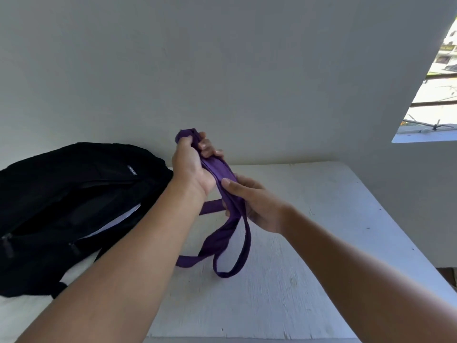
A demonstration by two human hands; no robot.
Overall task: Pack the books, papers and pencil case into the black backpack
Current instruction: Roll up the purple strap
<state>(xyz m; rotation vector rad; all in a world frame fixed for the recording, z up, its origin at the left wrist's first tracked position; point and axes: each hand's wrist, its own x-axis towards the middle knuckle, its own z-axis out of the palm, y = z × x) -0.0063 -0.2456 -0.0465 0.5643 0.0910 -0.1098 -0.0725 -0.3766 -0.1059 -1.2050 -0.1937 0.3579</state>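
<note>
Both hands [190, 164] [257, 206] gripping purple cloth bag [222, 174], black backpack [74, 179] left

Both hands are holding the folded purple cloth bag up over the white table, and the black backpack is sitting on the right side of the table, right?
Not quite. The black fabric backpack sits on the left side of the white table, not the right, as the head view shows. The rest holds: the left hand and right hand both hold the folded purple cloth bag above the table.

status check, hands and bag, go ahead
Left hand and right hand both grip purple cloth bag, held above table. Black backpack open at left, white paper inside. Nothing in the way.
</note>
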